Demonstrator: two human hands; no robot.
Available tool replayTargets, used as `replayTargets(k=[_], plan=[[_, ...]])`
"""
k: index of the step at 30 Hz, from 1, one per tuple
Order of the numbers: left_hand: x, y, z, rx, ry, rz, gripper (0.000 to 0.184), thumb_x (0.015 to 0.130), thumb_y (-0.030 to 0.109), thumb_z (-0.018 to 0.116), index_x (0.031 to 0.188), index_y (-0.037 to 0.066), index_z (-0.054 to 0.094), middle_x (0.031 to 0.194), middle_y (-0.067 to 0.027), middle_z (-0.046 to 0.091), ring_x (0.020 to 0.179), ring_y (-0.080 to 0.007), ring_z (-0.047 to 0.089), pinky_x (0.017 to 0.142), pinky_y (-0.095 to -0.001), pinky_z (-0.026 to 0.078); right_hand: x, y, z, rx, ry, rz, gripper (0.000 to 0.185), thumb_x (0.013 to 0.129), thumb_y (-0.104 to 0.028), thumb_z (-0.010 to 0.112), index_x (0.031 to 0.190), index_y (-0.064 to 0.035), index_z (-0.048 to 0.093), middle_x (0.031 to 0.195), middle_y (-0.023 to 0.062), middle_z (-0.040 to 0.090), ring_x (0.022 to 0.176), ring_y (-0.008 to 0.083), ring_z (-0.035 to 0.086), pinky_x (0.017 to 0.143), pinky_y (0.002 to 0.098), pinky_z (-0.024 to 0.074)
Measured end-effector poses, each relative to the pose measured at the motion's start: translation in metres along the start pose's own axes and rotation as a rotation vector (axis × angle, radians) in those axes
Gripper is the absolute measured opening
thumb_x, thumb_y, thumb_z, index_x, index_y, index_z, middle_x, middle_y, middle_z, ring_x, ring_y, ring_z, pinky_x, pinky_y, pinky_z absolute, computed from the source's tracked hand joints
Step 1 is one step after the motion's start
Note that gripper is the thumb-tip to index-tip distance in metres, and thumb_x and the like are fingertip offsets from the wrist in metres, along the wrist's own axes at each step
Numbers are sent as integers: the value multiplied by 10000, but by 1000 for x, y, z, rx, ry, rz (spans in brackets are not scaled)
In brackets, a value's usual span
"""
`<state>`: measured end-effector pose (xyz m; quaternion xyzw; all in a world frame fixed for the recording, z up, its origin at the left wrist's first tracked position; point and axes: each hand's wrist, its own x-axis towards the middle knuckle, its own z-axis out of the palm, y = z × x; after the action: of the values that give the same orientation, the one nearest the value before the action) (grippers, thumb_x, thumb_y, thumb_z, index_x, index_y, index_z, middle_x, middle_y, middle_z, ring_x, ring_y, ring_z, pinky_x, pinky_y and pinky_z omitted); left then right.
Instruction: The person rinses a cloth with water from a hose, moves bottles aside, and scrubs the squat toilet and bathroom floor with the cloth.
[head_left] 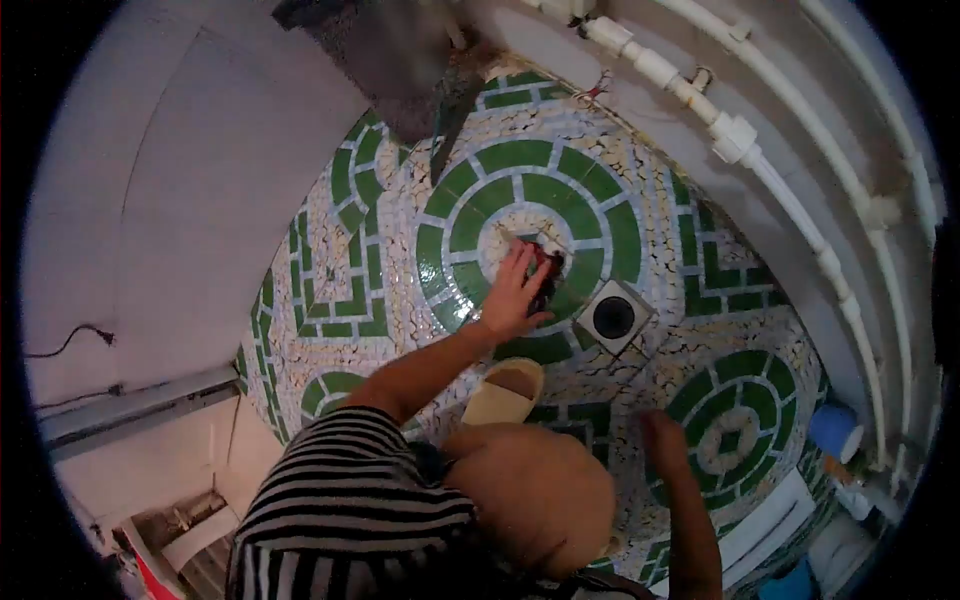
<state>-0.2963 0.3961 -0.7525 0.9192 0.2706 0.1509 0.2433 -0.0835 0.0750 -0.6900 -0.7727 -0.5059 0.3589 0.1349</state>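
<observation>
My left hand (517, 292) reaches down to the tiled floor, its fingers laid over a small dark red and black object (546, 268). Most of that object is covered by the hand, so its kind does not show. It lies at the centre of a green ring pattern on the floor (530, 158). My right hand (662, 440) hangs in the air beside my bent knee (535, 490), in shadow and blurred, with its fingers unclear. A pale yellow slipper (500, 395) on my foot stands just behind the left hand.
Right of the left hand is a square floor drain (613, 317) with a dark round opening. White pipes (790, 190) run along the right wall. A dark grey object (390, 70) stands at the back. A blue and white roll-shaped item (836, 432) sits at the right edge.
</observation>
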Motion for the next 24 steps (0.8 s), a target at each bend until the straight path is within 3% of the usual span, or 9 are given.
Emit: replayTargets(k=[4,8,10,13,15,17,19,21,24], plan=[[-1,-22,17,-220,121,-9,646,607,-79,569,1228,75,479,1344,-201,371,1253,-389,355,1036,-438,306,11,-10,3,163,-30,47,218,826,-52,523,1034,-37,587,950,188,611,836,356,599,699,394,487],[-11,-48,-64,-206,258,-81,553,637,-66,541,1173,67,517,1296,-167,439,1190,-367,428,991,-424,350,9,7,9,217,-79,191,214,868,-79,497,1065,-45,573,970,174,619,829,330,613,690,389,495],[-27,-81,-106,-129,462,-139,419,670,-53,541,1076,47,558,1105,-148,553,1018,-349,523,876,-394,431,0,12,8,153,-167,227,204,885,-97,487,1064,-48,573,953,168,623,806,319,619,672,390,499],[-95,-168,-130,75,702,-376,301,741,-34,495,1031,18,556,981,-160,562,913,-354,531,808,-391,444,6,-2,0,75,-247,308,212,885,-97,485,1072,-47,571,933,164,628,782,311,627,661,390,502],[-159,-239,-98,328,871,-918,244,763,41,526,997,-9,572,997,-204,568,910,-371,530,830,-406,430,3,19,16,-32,-198,173,211,880,-90,487,1065,-45,578,921,167,629,775,316,628,665,395,502],[-112,-175,-90,189,627,-999,386,752,43,563,1134,-2,531,1151,-234,522,1085,-385,484,964,-410,370,6,29,29,-97,-142,57,207,874,-83,489,1051,-43,586,914,171,628,771,325,626,667,400,501],[-70,-133,-38,184,614,-498,536,729,16,599,1247,26,461,1313,-243,402,1252,-410,342,1066,-426,251,4,29,32,-126,-106,-42,199,867,-76,492,1032,-41,598,912,174,625,772,337,622,669,405,499],[-10,-93,4,56,579,-449,593,707,-8,619,1270,38,439,1379,-238,318,1312,-431,229,1090,-451,184,9,26,37,-60,-95,6,190,861,-78,501,1017,-45,606,905,178,621,770,348,614,668,407,495],[97,-79,29,28,744,-396,570,708,-2,623,1251,44,458,1364,-238,328,1282,-443,267,1078,-460,217,22,-11,10,44,-54,44,190,856,-80,509,1015,-50,610,912,180,616,777,362,603,667,407,491]])
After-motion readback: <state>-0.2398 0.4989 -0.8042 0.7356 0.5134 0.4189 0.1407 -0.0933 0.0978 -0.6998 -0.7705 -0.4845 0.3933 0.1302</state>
